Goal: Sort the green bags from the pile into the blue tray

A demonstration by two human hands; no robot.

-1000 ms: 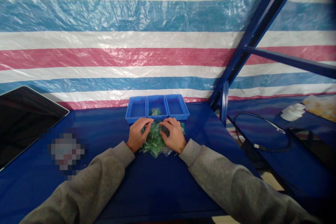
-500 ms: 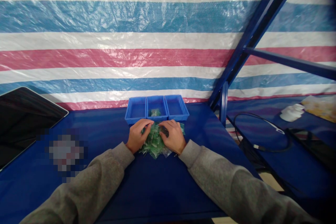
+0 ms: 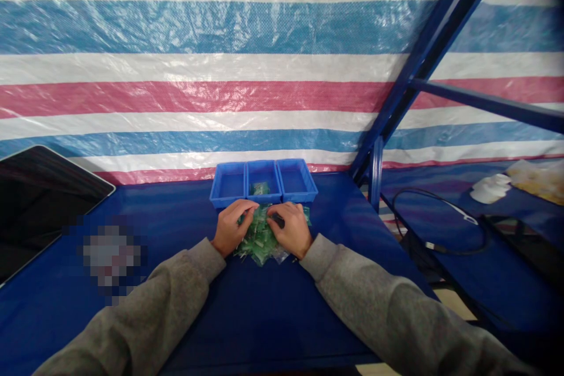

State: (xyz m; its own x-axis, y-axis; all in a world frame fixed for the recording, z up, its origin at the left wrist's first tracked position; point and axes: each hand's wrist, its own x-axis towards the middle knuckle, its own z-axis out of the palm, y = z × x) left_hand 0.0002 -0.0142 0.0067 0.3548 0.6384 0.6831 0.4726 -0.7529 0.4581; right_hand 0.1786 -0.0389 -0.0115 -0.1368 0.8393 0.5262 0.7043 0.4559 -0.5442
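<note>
A heap of small clear packets with green parts (image 3: 259,242) lies on the blue table just in front of three joined blue trays (image 3: 263,194). My left hand (image 3: 231,227) rests on the heap's left side, fingers curled and pinched on a packet at the top. My right hand (image 3: 291,228) covers the right side, fingers curled, fingertips meeting the left hand's near the middle tray. The middle tray holds a few green packets (image 3: 259,188); the two outer trays look bare.
A dark tablet screen (image 3: 39,200) leans at the far left. A blurred patch (image 3: 112,255) lies on the table left of my arm. A blue rack post (image 3: 376,173) stands to the right, with a black cable (image 3: 440,229) and white object (image 3: 487,188) beyond.
</note>
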